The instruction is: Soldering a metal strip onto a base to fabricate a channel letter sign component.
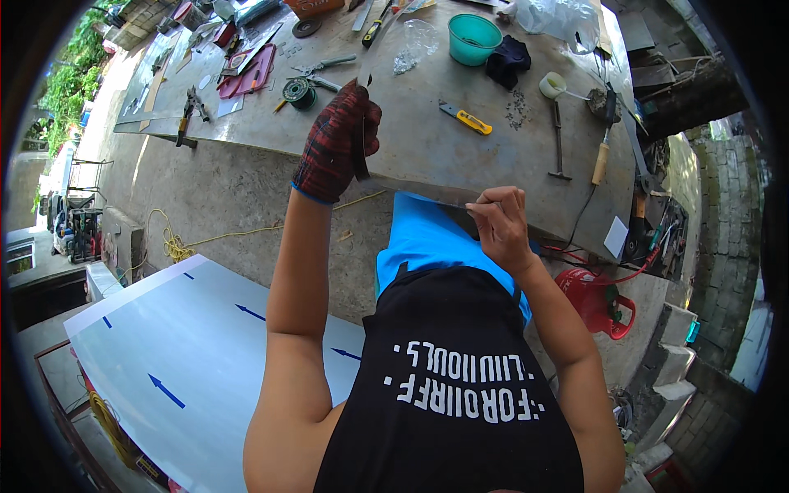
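My left hand [333,144], in a red and black knitted glove, is closed around a thin metal strip [423,191] at the near edge of the worktable. Past the glove one part of the strip rises toward the far side of the table, and another runs right along the near edge. My bare right hand [501,226] pinches that right-hand end between thumb and fingers. On the tabletop beyond lies a yellow utility knife [470,121]. Beside the glove are a spool of wire [298,94] and pliers [326,63].
The metal worktable [436,152] carries a green bowl [474,41], a dark cloth [508,62], a T-shaped tool [558,144] and a wooden-handled soldering iron [602,160]. A red gas cylinder [588,297] stands at right. A pale sheet with blue arrows [205,337] is at left, near yellow rope [175,248].
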Demonstrator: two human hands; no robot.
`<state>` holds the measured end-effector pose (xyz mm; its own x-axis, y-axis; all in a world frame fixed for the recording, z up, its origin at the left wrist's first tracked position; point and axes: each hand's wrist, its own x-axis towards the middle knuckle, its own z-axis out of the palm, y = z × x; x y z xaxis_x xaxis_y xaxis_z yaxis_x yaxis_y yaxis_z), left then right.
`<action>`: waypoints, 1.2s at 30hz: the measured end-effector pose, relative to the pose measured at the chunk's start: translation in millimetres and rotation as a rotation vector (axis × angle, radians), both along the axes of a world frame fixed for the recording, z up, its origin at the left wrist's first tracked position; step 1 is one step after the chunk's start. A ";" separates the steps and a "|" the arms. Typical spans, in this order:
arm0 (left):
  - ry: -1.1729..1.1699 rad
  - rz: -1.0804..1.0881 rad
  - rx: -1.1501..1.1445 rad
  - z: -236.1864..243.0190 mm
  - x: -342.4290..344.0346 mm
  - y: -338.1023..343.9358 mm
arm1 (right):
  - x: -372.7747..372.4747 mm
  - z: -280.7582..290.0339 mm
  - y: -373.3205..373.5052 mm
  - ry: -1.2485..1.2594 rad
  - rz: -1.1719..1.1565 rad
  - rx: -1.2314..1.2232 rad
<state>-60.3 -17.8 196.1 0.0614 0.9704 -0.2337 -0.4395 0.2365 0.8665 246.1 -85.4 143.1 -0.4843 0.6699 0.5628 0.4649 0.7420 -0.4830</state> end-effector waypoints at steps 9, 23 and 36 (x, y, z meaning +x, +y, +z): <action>-0.404 -0.194 0.360 54.3 6.5 35.5 | -42.9 43.4 11.6 0.317 -0.097 -0.046; -0.068 0.065 0.545 43.0 57.1 -27.1 | -105.6 60.5 34.9 0.574 -0.100 -0.073; 0.300 0.276 0.405 52.4 -4.6 -43.5 | -86.0 208.2 125.1 0.147 -0.063 0.485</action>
